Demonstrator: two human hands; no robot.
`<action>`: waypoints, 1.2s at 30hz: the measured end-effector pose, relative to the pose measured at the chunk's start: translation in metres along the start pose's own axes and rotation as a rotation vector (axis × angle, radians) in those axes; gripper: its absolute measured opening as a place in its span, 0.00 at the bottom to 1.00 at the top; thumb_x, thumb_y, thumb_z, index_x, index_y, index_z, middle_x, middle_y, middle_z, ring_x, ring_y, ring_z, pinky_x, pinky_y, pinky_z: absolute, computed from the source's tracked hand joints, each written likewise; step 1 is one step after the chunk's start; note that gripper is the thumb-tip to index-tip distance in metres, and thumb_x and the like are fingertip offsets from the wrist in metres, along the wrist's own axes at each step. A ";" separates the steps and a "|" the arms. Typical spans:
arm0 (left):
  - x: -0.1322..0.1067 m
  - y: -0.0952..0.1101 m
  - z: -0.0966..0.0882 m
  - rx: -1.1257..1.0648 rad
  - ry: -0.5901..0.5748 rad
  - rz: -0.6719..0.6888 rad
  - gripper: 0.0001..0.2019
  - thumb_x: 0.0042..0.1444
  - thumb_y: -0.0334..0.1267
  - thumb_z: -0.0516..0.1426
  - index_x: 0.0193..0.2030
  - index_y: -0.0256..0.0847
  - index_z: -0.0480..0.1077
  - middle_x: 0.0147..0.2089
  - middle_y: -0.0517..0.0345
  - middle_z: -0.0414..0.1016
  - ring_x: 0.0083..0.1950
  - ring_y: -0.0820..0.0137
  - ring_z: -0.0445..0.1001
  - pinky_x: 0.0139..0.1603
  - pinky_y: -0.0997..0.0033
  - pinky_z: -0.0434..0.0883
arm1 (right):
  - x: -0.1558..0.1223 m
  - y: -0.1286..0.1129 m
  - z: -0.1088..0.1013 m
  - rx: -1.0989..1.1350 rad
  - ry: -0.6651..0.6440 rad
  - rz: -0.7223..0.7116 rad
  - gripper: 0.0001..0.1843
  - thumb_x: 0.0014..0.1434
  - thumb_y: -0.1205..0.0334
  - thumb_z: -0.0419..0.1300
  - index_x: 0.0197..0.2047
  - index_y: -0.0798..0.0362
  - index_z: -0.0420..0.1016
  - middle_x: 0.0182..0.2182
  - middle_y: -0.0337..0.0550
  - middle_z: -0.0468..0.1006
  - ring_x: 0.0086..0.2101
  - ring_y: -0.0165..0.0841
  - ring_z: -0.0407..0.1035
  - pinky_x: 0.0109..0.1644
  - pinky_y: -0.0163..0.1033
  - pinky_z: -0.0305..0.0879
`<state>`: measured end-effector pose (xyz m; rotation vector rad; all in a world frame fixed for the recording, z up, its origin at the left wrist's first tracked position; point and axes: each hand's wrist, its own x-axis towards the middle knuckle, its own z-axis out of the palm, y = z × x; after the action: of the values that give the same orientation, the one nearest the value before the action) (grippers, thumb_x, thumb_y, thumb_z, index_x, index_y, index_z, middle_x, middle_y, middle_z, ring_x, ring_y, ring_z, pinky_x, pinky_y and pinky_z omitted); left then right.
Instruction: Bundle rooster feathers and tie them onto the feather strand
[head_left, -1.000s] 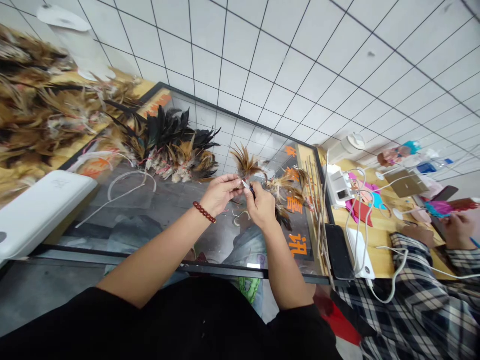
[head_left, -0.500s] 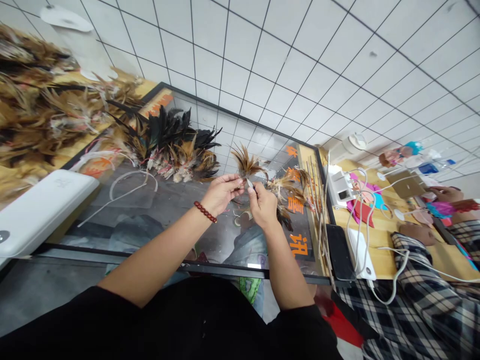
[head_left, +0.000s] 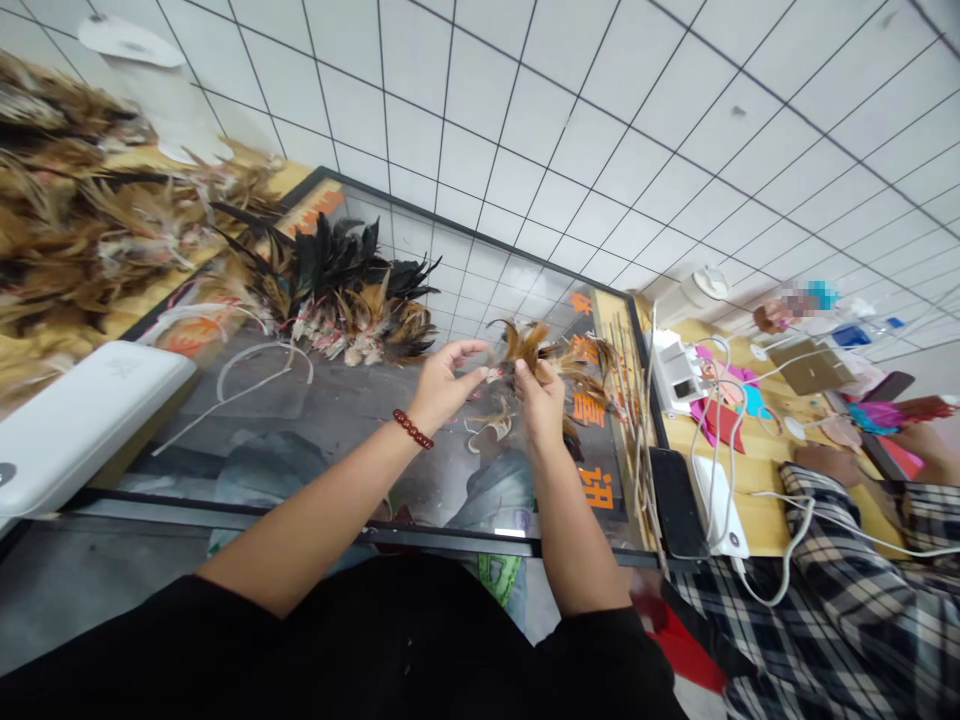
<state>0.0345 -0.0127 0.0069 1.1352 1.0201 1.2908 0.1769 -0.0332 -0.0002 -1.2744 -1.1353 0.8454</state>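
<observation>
Over the dark glass-topped table, my right hand [head_left: 543, 398] pinches a small bunch of brown feathers [head_left: 527, 343], its tips pointing up and away from me. My left hand [head_left: 446, 385], with a red bead bracelet [head_left: 413, 429] at the wrist, is just left of the bunch. Thumb and fingers there are apart, with nothing clearly held. Loose brown feathers [head_left: 592, 365] lie right of my right hand. Further left on the glass rests a pile of black and brown feathers [head_left: 352, 290] with pale fluffy bases.
Many brown feathers [head_left: 97, 215] cover the wooden surface at left, by a white power bank [head_left: 94, 425]. Thin sticks [head_left: 634, 430] line the table's right side. Beyond are a black phone [head_left: 677, 503], white cables and a co-worker's plaid sleeve [head_left: 821, 505].
Both hands were together at the feather bunch, with a small pale pointed piece at my right fingers. Now my left fingers have parted from it, and the bunch has shifted right in my right hand.
</observation>
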 end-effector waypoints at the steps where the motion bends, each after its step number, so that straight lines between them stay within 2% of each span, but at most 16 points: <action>1: 0.000 0.001 -0.001 0.004 -0.001 0.004 0.15 0.44 0.40 0.65 0.39 0.37 0.76 0.41 0.51 0.79 0.43 0.66 0.74 0.43 0.68 0.70 | 0.001 0.001 0.000 0.022 0.013 0.012 0.17 0.57 0.46 0.58 0.34 0.53 0.72 0.24 0.35 0.70 0.27 0.28 0.64 0.32 0.33 0.61; 4: 0.001 0.001 -0.001 -0.011 -0.123 -0.055 0.15 0.48 0.46 0.63 0.38 0.36 0.76 0.34 0.54 0.78 0.35 0.69 0.73 0.37 0.69 0.70 | -0.001 -0.002 0.001 0.056 0.007 -0.006 0.15 0.55 0.48 0.61 0.31 0.53 0.72 0.24 0.35 0.71 0.28 0.28 0.65 0.34 0.34 0.62; 6: 0.000 0.000 0.001 -0.017 -0.240 -0.116 0.15 0.44 0.46 0.65 0.33 0.36 0.75 0.29 0.57 0.77 0.30 0.70 0.72 0.32 0.71 0.68 | -0.004 -0.007 0.003 0.045 -0.032 -0.028 0.14 0.54 0.50 0.63 0.30 0.53 0.72 0.25 0.35 0.72 0.28 0.28 0.65 0.36 0.34 0.63; 8: -0.001 0.000 0.002 -0.018 -0.286 -0.145 0.14 0.42 0.46 0.66 0.28 0.36 0.74 0.25 0.58 0.74 0.27 0.72 0.70 0.29 0.73 0.67 | -0.007 -0.011 0.005 0.029 -0.043 -0.044 0.13 0.54 0.52 0.63 0.29 0.53 0.72 0.26 0.35 0.72 0.29 0.28 0.65 0.38 0.35 0.64; 12: -0.002 0.003 0.002 -0.073 -0.197 -0.161 0.15 0.48 0.47 0.63 0.26 0.35 0.73 0.24 0.56 0.75 0.25 0.74 0.70 0.28 0.74 0.68 | -0.008 -0.013 0.008 0.008 0.005 -0.079 0.11 0.54 0.54 0.62 0.34 0.53 0.73 0.32 0.39 0.77 0.35 0.31 0.68 0.46 0.39 0.66; 15: -0.002 0.006 0.003 -0.149 -0.220 -0.203 0.14 0.49 0.47 0.63 0.26 0.36 0.72 0.25 0.55 0.75 0.27 0.72 0.72 0.29 0.73 0.70 | -0.006 -0.010 0.008 0.027 -0.031 -0.045 0.13 0.54 0.53 0.62 0.38 0.53 0.73 0.33 0.40 0.76 0.35 0.31 0.69 0.44 0.39 0.67; 18: -0.002 0.007 0.005 -0.139 -0.226 -0.194 0.11 0.46 0.42 0.65 0.27 0.36 0.72 0.26 0.56 0.75 0.27 0.73 0.72 0.29 0.74 0.70 | -0.004 -0.006 0.007 0.008 -0.045 -0.051 0.11 0.55 0.54 0.60 0.33 0.53 0.72 0.28 0.38 0.74 0.31 0.30 0.67 0.40 0.38 0.66; 21: -0.003 0.005 0.006 -0.151 -0.145 -0.173 0.13 0.39 0.36 0.68 0.31 0.36 0.72 0.26 0.60 0.74 0.26 0.74 0.71 0.29 0.74 0.70 | -0.002 -0.007 0.006 -0.071 -0.002 -0.115 0.10 0.55 0.55 0.58 0.29 0.53 0.70 0.27 0.37 0.72 0.32 0.30 0.64 0.41 0.37 0.65; 24: -0.002 0.003 0.005 -0.145 -0.092 -0.172 0.13 0.37 0.35 0.68 0.29 0.36 0.71 0.22 0.61 0.72 0.23 0.74 0.70 0.27 0.73 0.69 | -0.004 -0.013 0.003 -0.139 0.000 -0.147 0.11 0.57 0.53 0.57 0.32 0.53 0.70 0.29 0.38 0.73 0.33 0.31 0.65 0.42 0.37 0.64; 28: 0.002 0.005 0.001 -0.149 0.068 -0.148 0.12 0.36 0.35 0.68 0.27 0.36 0.70 0.21 0.62 0.73 0.23 0.74 0.70 0.26 0.74 0.67 | -0.014 -0.021 -0.001 -0.442 -0.002 -0.264 0.17 0.62 0.51 0.52 0.46 0.54 0.70 0.34 0.44 0.75 0.35 0.34 0.67 0.43 0.39 0.63; 31: 0.004 0.006 -0.001 -0.131 0.107 -0.114 0.13 0.35 0.35 0.69 0.26 0.36 0.70 0.22 0.62 0.74 0.25 0.75 0.70 0.28 0.75 0.67 | -0.020 -0.023 0.001 -0.720 -0.144 -0.394 0.19 0.64 0.52 0.49 0.48 0.55 0.70 0.35 0.48 0.77 0.35 0.36 0.69 0.44 0.40 0.62; 33: 0.004 0.005 -0.002 -0.105 0.071 -0.089 0.13 0.34 0.35 0.69 0.26 0.36 0.71 0.23 0.61 0.74 0.26 0.75 0.70 0.30 0.75 0.68 | -0.020 -0.022 0.003 -0.821 -0.190 -0.363 0.19 0.65 0.51 0.47 0.48 0.54 0.70 0.36 0.48 0.78 0.35 0.37 0.70 0.43 0.39 0.61; 36: 0.002 0.006 -0.001 -0.098 -0.002 -0.105 0.15 0.33 0.36 0.70 0.26 0.36 0.71 0.23 0.61 0.73 0.25 0.74 0.71 0.29 0.74 0.68 | -0.013 -0.017 0.000 -0.832 -0.076 -0.185 0.20 0.66 0.51 0.45 0.48 0.53 0.70 0.33 0.47 0.77 0.34 0.38 0.70 0.40 0.39 0.61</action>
<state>0.0325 -0.0113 0.0130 0.9955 0.9909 1.2416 0.1717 -0.0475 0.0141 -1.7676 -1.7278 0.2653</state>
